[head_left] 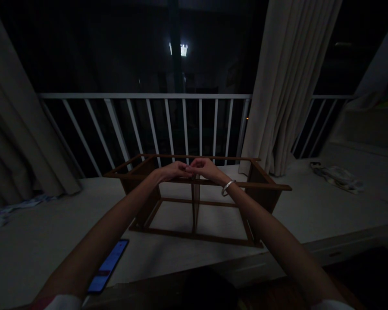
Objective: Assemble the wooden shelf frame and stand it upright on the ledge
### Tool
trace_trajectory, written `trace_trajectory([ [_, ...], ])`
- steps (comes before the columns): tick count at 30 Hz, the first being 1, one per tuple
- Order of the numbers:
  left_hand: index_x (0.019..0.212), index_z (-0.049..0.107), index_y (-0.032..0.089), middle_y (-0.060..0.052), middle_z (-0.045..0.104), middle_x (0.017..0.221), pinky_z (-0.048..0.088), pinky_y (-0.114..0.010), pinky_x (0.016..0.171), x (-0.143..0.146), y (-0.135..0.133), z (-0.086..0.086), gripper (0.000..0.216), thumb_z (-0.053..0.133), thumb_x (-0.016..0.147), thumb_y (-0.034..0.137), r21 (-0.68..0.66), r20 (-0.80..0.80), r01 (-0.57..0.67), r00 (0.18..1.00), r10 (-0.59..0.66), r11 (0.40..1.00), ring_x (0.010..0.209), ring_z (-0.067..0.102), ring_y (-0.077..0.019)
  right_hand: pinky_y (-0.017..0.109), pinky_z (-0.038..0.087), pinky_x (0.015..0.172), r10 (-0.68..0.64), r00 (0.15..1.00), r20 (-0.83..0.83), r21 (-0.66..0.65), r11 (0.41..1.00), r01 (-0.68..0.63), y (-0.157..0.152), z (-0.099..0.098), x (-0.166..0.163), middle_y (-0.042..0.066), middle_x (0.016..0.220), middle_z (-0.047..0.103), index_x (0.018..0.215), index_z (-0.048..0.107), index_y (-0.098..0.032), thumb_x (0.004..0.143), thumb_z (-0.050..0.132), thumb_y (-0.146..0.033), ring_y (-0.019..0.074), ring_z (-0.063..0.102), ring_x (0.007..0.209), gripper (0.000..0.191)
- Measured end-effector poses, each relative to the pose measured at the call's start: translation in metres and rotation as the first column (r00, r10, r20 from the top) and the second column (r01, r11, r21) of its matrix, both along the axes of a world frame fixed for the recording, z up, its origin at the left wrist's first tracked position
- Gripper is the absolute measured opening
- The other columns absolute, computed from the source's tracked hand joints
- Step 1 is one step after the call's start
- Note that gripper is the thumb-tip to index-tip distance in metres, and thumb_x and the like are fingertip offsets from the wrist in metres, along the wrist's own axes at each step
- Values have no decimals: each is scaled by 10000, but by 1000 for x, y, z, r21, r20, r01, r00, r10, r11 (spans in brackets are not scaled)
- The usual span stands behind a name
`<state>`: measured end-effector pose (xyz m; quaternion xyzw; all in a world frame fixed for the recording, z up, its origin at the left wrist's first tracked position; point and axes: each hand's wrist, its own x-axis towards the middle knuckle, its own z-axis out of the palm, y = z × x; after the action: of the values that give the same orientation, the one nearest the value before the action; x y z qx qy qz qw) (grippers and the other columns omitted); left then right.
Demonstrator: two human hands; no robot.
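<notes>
A brown wooden frame (168, 234), open-sided with a divider (195, 206) in its middle, stands on the pale ledge. My left hand (175, 170) and my right hand (204, 167) meet at its near top rail, right above the divider. Fingers of both hands are pinched together there, almost touching each other. Whatever lies between the fingertips is too small and dark to make out. A silver bangle (228, 188) circles my right wrist.
A lit phone (108, 267) lies on the ledge (294, 206) beneath my left forearm. White railings (184, 125) and a dark window stand behind the frame. Curtains (287, 77) hang at both sides. A crumpled cloth (338, 176) is at the right.
</notes>
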<state>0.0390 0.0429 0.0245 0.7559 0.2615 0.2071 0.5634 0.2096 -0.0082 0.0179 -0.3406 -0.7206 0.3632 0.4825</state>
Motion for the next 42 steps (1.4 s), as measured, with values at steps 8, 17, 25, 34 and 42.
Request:
trace_trajectory([
  [8, 708, 653, 99, -13, 618, 658, 383, -206, 575, 1, -1, -1, 228, 728, 531, 221, 58, -12, -37, 999, 38, 998, 601, 513, -78, 198, 398, 526, 17, 1000, 5, 59, 998, -17, 2, -2, 2, 14, 636, 593, 685, 564, -115, 593, 660, -430, 90, 531, 581, 342],
  [17, 675, 657, 100, 6, 589, 582, 355, -198, 529, 1, -3, 0, 204, 723, 535, 233, 72, -53, -36, 998, 40, 997, 534, 480, -61, 212, 420, 548, 58, 998, 2, -23, 998, -58, -4, 0, 1, 15, 637, 601, 754, 573, -112, 609, 658, -403, 97, 547, 594, 336],
  [25, 624, 624, 102, 18, 570, 556, 354, -187, 514, 4, -1, -1, 209, 731, 521, 249, 77, -48, -48, 998, 52, 996, 532, 487, -64, 206, 421, 546, 46, 998, -44, -54, 997, -48, 3, -4, 3, 1, 636, 588, 688, 529, -120, 559, 704, -347, 85, 541, 588, 313],
  [34, 717, 664, 109, -6, 629, 626, 399, -188, 545, 2, 0, 0, 219, 719, 555, 247, -7, -104, 6, 995, -7, 1000, 557, 532, -75, 194, 407, 524, 38, 998, -42, -84, 996, -42, 5, -7, 6, 2, 619, 591, 668, 541, -114, 568, 701, -339, 72, 527, 555, 294],
  [42, 746, 664, 99, -21, 642, 660, 409, -183, 555, 1, -2, 1, 212, 702, 584, 230, -41, -103, 32, 994, -36, 999, 576, 548, -80, 192, 412, 517, 67, 998, -8, -103, 992, -67, 4, -7, 6, 1, 592, 587, 685, 543, -117, 601, 679, -368, 78, 535, 546, 298],
])
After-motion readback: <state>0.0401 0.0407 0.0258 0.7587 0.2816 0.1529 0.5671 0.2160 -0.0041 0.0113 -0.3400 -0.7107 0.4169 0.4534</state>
